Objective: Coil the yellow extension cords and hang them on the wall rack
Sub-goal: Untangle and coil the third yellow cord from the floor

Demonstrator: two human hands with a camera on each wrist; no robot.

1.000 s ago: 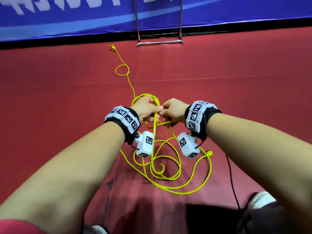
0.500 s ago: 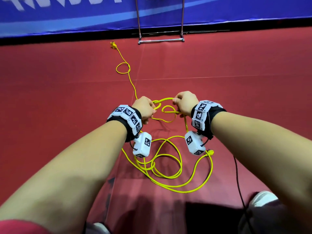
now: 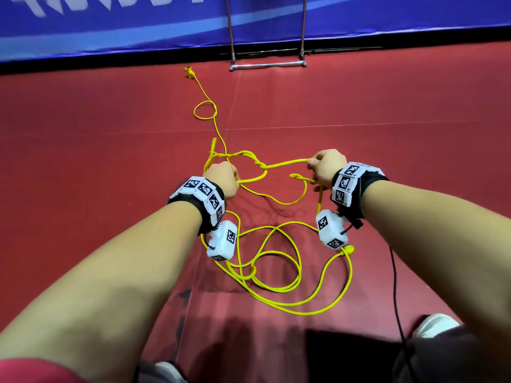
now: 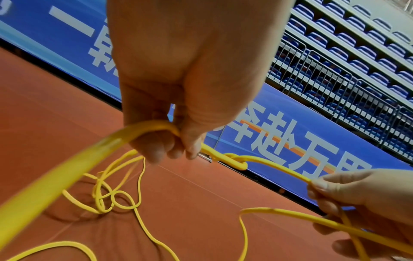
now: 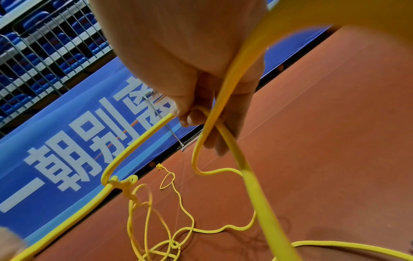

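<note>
My two arms stretched forward, my left hand (image 3: pixel 222 178) and right hand (image 3: pixel 326 167) apart, fingers curled tight.

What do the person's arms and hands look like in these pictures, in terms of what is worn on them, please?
Both forearms are bare, with no sleeves over them. Each wrist carries a black strap ringed with white blocks printed with black square markers: the left wristband and the right wristband. Beneath each hangs a white camera box with the same markers, left and right. The left hand and right hand are ungloved.
</note>
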